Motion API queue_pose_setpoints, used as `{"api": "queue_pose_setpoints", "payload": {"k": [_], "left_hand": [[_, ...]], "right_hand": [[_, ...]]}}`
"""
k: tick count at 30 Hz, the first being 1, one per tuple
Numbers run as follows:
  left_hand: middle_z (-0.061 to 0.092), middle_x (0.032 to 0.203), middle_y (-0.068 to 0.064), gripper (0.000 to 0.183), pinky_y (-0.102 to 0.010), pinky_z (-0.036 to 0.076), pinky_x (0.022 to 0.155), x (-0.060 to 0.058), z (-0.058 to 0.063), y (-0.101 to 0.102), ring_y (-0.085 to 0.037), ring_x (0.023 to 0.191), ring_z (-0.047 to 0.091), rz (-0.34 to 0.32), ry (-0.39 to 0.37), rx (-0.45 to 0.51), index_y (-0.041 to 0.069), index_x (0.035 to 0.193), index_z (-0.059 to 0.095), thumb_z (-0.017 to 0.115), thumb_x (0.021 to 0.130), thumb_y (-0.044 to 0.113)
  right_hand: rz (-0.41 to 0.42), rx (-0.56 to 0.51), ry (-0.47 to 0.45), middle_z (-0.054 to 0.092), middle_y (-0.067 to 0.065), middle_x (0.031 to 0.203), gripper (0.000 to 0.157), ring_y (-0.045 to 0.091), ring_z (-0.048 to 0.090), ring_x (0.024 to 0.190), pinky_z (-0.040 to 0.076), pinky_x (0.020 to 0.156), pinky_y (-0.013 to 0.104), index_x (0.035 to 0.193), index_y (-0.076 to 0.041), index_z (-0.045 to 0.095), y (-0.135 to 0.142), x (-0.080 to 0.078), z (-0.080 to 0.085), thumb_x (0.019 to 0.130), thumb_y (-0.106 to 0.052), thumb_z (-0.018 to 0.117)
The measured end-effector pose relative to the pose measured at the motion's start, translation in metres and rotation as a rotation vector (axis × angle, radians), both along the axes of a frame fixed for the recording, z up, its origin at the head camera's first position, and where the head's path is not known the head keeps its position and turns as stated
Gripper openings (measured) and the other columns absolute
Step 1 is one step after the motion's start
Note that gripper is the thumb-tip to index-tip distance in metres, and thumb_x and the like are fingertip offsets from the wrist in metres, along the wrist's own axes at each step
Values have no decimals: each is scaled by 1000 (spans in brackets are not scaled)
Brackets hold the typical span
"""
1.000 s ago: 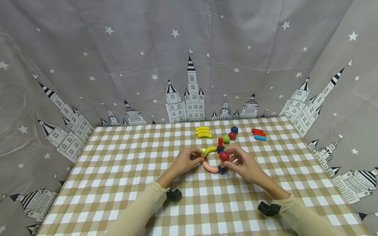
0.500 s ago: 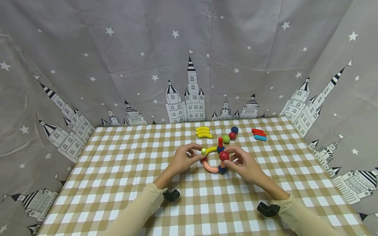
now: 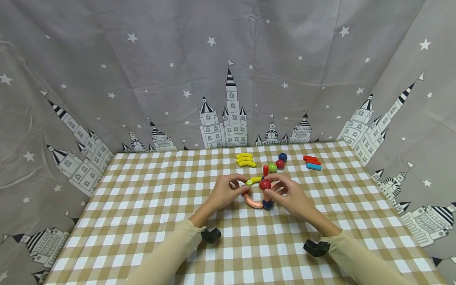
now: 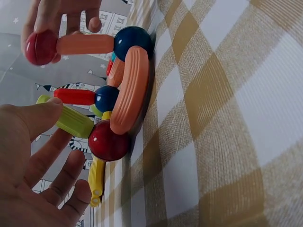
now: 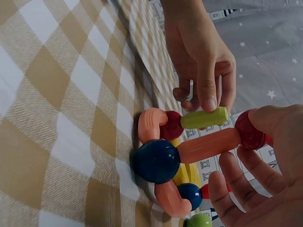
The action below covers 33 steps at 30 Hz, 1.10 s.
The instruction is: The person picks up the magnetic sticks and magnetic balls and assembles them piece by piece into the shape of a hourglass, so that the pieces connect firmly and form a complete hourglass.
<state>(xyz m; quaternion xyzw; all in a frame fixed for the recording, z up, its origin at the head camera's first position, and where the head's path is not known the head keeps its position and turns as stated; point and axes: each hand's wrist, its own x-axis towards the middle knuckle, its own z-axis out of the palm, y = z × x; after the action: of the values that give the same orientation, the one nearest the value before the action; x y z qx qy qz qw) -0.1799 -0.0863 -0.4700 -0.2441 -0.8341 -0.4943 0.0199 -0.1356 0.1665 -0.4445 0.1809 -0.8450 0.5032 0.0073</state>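
A ring of curved rods and balls lies on the table, with a salmon curved rod (image 3: pixel 253 204) at its near side and a yellow one (image 3: pixel 255 180) at the back. The left hand (image 3: pixel 224 191) pinches a lime green rod (image 4: pixel 75 122) that stands on a dark red ball (image 4: pixel 109 141). Between thumb and fingers, the right hand (image 3: pixel 293 196) holds a red ball (image 3: pixel 265 185) atop an upright salmon rod (image 5: pixel 208 146). That rod rises from a dark blue ball (image 5: pixel 157 161). Behind it a red rod (image 3: pixel 265 170) stands on another blue ball (image 4: pixel 106 99).
Several yellow curved rods (image 3: pixel 246 160) lie behind the ring. A green ball (image 3: pixel 272 168), a red ball (image 3: pixel 280 164) and a blue ball (image 3: pixel 283 156) sit in a row at the back. Red rods (image 3: pixel 311 158) and a light blue rod (image 3: pixel 313 166) lie farther right on the checked tablecloth (image 3: pixel 142 206).
The lime green rod's top has tilted to the right in the left hand's pinch. Slightly leftward, the right hand has moved with the red ball and the salmon rod's top.
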Motion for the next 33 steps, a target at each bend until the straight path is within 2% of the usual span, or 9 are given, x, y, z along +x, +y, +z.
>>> {"api": "queue_pose_setpoints", "payload": {"k": [6, 12, 20, 27, 33], "left_hand": [[77, 95, -1, 19, -27, 54, 64, 2, 1, 5, -16, 74, 65, -20, 35, 10, 8, 106, 78, 83, 88, 9], [76, 98, -1, 19, -24, 51, 64, 3, 1, 9, -16, 75, 63, -27, 43, -27, 8, 106, 79, 82, 88, 11], [76, 98, -1, 18, -24, 52, 66, 4, 0, 11, -13, 75, 63, -22, 80, -48, 9, 105, 79, 83, 88, 11], [76, 98, -1, 18, -23, 51, 65, 3, -2, 12, -12, 75, 63, -20, 94, -56, 8, 106, 79, 82, 88, 12], [76, 101, -3, 19, -23, 53, 66, 3, -2, 11, -11, 76, 64, -22, 117, -67, 7, 107, 78, 82, 89, 11]], "right_hand": [[0, 9, 35, 70, 6, 119, 37, 17, 67, 86, 58, 76, 32, 128, -13, 65, -5, -5, 0, 94, -21, 78], [7, 18, 34, 71, 7, 116, 37, 18, 67, 87, 57, 74, 32, 129, -9, 66, -8, -9, 1, 95, -20, 77], [49, 27, 45, 71, 6, 114, 35, 18, 66, 81, 57, 71, 35, 128, -9, 67, -14, -16, 4, 95, -17, 76], [81, 22, 36, 71, 8, 113, 37, 20, 66, 79, 57, 66, 34, 129, -3, 65, -15, -17, 5, 95, -15, 76], [62, 46, 29, 72, 9, 111, 36, 19, 66, 80, 56, 69, 31, 128, -6, 65, -19, -15, 5, 95, -16, 76]]}}
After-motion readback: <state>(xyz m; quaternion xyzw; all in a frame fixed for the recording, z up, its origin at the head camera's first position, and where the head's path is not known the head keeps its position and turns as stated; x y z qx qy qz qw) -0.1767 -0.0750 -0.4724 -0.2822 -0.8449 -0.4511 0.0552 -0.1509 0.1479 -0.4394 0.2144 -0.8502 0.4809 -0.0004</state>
